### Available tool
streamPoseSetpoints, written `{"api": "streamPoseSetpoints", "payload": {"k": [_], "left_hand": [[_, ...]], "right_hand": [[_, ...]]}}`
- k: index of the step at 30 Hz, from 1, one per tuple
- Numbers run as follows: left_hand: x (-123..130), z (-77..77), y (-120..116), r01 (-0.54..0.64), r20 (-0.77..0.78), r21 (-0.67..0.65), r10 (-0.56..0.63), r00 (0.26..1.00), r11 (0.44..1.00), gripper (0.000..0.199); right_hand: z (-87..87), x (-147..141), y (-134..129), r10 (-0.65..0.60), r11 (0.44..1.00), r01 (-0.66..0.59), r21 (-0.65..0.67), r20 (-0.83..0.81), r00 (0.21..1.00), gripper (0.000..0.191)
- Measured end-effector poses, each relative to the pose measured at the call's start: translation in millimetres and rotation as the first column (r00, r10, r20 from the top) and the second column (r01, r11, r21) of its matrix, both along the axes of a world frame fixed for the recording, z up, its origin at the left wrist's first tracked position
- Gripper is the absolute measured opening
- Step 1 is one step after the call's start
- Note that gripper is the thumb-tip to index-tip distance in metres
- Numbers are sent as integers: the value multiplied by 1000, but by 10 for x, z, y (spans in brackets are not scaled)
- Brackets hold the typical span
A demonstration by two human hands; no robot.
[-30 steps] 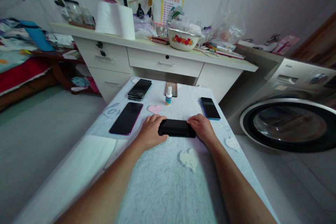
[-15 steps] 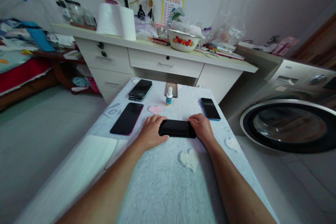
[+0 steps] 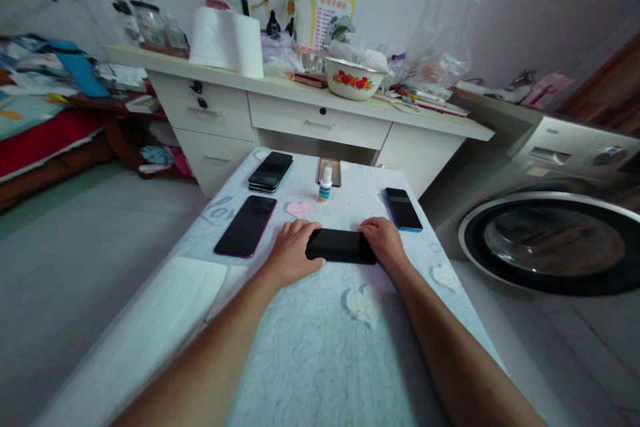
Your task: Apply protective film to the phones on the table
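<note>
One cloth-covered tabletop (image 3: 300,347) is carrying everything at work. The left hand (image 3: 290,253) is gripping the left end of a black phone (image 3: 343,245), thumb and fingers spanning its long edges; the right hand (image 3: 384,240) is pinching its far right corner. The phone is lying crosswise between them, this two-ended grip probably steadying it. A pink-edged phone (image 3: 246,227) is lying left, a phone stack (image 3: 271,170) beyond it, and a blue-edged phone (image 3: 404,209) is resting right, perhaps set aside for elbow room. A brown-rimmed case (image 3: 337,175) is lying behind a small upright spray bottle (image 3: 325,187). The blue-edged phone is sitting near the right border; the nearer cloth is giving both forearms room.
</note>
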State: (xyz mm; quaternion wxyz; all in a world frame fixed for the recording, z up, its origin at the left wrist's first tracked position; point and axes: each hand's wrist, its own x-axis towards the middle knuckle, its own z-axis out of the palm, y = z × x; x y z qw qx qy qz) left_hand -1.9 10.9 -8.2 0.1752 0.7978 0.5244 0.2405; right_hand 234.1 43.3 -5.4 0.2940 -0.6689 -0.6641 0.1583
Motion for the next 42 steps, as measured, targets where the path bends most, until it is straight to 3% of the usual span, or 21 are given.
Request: {"api": "streamPoseSetpoints", "payload": {"k": [8,13,17,25,42], "left_hand": [[0,5,0,-9,-12,-3,9,1000,1000,60],[4,0,3,-3,-17,11,3,1000,1000,60],[8,4,-1,-9,-9,7,9,1000,1000,59],[-2,-17,-9,-2,0,27,2,1000,1000,60],[7,4,-8,1,-15,9,-1,1000,1000,60]], "right_hand": [[22,-27,39,-16,998,16,-53,11,1000,16],[-23,-36,-35,-20,998,17,66,46,999,19],[-23,-58,-77,31,991,-43,130,98,995,20],[49,-83,-132,137,979,-161,125,181,974,21],[227,-90,-232,429,901,-433,32,84,899,16]]}}
